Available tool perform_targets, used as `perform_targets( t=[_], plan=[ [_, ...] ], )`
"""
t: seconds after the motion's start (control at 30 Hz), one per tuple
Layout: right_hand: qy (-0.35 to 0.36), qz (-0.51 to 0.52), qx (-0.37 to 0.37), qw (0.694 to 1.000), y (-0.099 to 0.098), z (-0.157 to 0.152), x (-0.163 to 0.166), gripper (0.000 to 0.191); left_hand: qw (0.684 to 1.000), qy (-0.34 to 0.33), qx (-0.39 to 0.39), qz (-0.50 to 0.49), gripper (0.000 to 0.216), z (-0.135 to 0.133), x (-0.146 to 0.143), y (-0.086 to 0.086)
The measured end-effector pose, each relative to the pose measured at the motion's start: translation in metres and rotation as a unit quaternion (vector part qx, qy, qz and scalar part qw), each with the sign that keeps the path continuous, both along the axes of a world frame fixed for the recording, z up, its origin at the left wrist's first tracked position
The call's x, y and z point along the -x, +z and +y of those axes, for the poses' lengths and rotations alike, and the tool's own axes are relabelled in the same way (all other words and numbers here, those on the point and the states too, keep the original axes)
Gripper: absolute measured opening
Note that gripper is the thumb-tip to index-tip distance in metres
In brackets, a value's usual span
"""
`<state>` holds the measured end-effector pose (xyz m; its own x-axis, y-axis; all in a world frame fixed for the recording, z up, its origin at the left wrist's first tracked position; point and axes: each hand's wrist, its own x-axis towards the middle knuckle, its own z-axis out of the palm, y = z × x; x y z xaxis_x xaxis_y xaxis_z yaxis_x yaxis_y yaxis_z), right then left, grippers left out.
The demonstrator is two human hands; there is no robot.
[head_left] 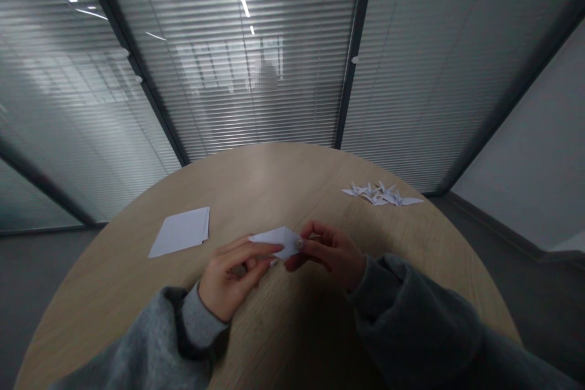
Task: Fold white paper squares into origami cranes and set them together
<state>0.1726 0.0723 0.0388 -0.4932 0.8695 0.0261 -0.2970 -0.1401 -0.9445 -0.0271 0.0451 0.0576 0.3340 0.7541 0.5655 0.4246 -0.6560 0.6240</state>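
Note:
A small folded white paper piece (278, 237) lies just above the round wooden table (274, 183), held between both hands. My left hand (233, 274) pinches its near edge with fingers pressed together, index finger laid along the fold. My right hand (331, 253) grips the paper's right corner between thumb and curled fingers. Both arms wear grey sleeves.
A stack of white square paper sheets (181, 231) lies on the table to the left. Several folded paper cranes (381, 194) sit in a cluster at the far right of the table. Glass walls with blinds (256, 61) stand behind the table.

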Motion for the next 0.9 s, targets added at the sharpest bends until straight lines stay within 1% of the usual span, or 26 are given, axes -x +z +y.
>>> perform_targets(
  t=[0.1, 0.17, 0.33, 0.5, 0.63, 0.9],
  plan=[
    [0.021, 0.003, -0.013, 1.0, 0.001, -0.002, 0.001, 0.04, 0.999, 0.035, 0.027, -0.007, 0.016, 0.0, -0.001, 0.001],
    [0.026, 0.002, -0.021, 0.999, 0.001, -0.003, 0.001, 0.039, 0.997, 0.043, 0.059, -0.022, 0.016, -0.001, -0.001, 0.001],
    [0.042, 0.016, -0.021, 0.999, 0.001, -0.004, 0.001, 0.04, 0.986, 0.0, 0.145, -0.085, 0.02, 0.0, -0.003, -0.003],
    [0.039, 0.017, -0.02, 0.999, 0.003, -0.006, 0.001, 0.041, 0.971, -0.028, 0.199, -0.131, 0.021, 0.002, -0.004, -0.007],
    [0.039, 0.014, -0.031, 0.999, 0.004, -0.006, 0.001, 0.039, 0.965, -0.042, 0.217, -0.141, 0.021, 0.003, -0.004, -0.007],
    [0.039, -0.006, -0.063, 0.997, 0.003, -0.005, 0.001, 0.039, 0.962, -0.064, 0.221, -0.147, 0.019, 0.002, -0.003, -0.012]
  ],
)
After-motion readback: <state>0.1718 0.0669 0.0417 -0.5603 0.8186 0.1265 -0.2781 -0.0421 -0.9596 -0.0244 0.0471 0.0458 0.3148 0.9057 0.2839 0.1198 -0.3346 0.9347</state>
